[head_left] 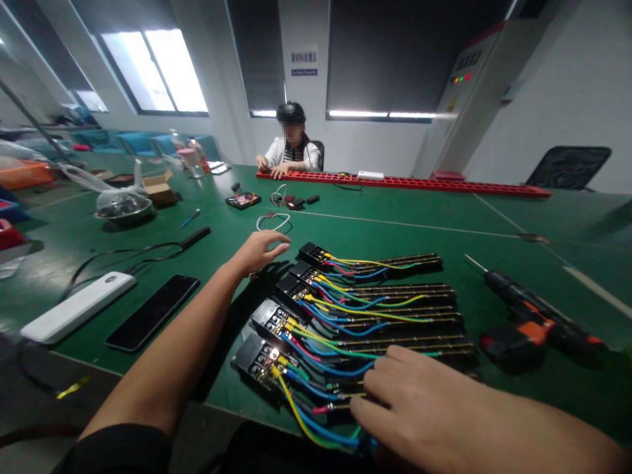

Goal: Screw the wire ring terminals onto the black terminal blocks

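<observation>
Several black circuit modules (291, 289) with yellow, blue and red wires lie in a row on the green table (395, 237), each joined to a long dark strip (405, 309). My left hand (259, 251) reaches out over the table just left of the farthest module, fingers loosely apart, holding nothing. Nearer to me, my right hand (409, 395) rests palm down on the strips and wires of the closest modules, fingers spread.
An orange and black electric screwdriver (533, 322) lies at the right. A black phone (153, 313) and a white power bank (76, 306) lie at the left. A person sits at the far side behind a long red rack (405, 182). Small parts and a white cable loop (273, 222) lie mid-table.
</observation>
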Tool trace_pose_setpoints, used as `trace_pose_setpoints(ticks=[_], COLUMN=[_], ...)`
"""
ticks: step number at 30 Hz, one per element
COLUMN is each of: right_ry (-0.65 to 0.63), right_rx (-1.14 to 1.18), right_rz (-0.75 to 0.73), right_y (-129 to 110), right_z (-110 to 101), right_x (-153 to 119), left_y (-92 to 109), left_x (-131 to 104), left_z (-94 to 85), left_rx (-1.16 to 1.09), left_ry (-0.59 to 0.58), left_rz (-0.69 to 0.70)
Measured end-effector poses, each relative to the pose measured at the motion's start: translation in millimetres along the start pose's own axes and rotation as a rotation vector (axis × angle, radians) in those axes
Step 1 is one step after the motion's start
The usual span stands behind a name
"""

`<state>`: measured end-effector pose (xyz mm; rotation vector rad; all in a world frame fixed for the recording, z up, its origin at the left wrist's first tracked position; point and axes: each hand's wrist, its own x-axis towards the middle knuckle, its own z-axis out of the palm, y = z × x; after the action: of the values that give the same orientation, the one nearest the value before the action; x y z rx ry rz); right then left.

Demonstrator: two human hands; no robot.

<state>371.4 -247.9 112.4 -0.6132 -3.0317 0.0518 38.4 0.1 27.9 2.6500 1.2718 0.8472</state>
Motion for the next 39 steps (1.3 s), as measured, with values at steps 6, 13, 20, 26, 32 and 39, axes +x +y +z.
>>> trace_pose_setpoints(ticks=[6, 13, 20, 26, 32, 39], right_ry=[0.015, 0.014, -0.045, -0.099, -0.129, -0.141], right_rx=[0.01, 0.031, 0.047, 0.065, 0.037, 0.021], right_rz=[-0.013, -0.009, -0.018, -0.039, -0.043, -0.024], right_y=[2.8, 1.0, 0.0, -1.3, -0.8, -1.1], right_z=[11.1, 16.9, 24.8, 13.9, 12.2, 11.2], right_x=[-10.1, -8.5, 2.1, 5.6, 6.5, 8.9], left_y=[-13.8, -28.1, -31.8, -25.5, -20.9, -20.4], left_x=[-27.5, -53.8, -63.3, -60.7, -59.7, -58.5], left_z=[-12.0, -3.8, 5.9, 8.6, 5.5, -0.1], left_rx=[0.068, 0.232, 0.287, 0.332, 0.327, 0.32], left_ry=[-0.014, -0.059, -0.154, -0.189, -0.182, -0.212], left_rz=[-0.136, -0.346, -0.491, -0.515, -0.532, -0.585])
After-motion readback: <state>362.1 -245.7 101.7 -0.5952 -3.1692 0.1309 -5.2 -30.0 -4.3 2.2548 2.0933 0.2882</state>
